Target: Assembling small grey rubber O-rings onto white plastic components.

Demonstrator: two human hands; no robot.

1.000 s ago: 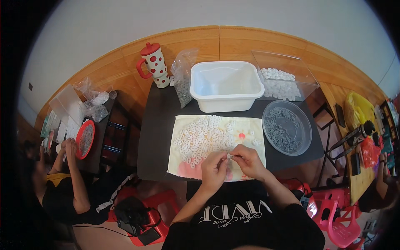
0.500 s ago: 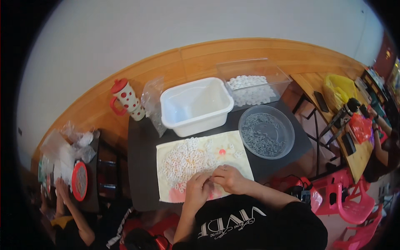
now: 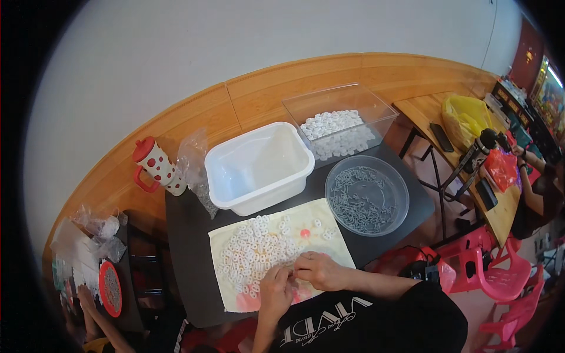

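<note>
My left hand (image 3: 276, 289) and my right hand (image 3: 319, 270) meet over the near edge of a pale yellow cloth (image 3: 344, 256). Fingers of both are closed in a pinch, tips nearly touching; whatever sits between them is too small or hidden to make out. Just beyond the hands, many small white ring-shaped plastic pieces (image 3: 250, 250) lie heaped on the cloth, and a few more lie apart at its right. To the right of the cloth stands a round clear tub (image 3: 402, 203) of small grey screw-like pieces (image 3: 359, 212).
Behind the cloth stand a white basin (image 3: 259, 200) and a clear box (image 3: 382, 117) holding round white pieces. A clear bag (image 3: 194, 156) and a red-lidded spotted tumbler (image 3: 159, 167) are at the left. Co-workers' arms (image 3: 97, 312) show at the left table and at the right.
The view has shifted, so the table and its things sit slightly lower and further left. Both hands stay pinched together over the cloth's near edge.
</note>
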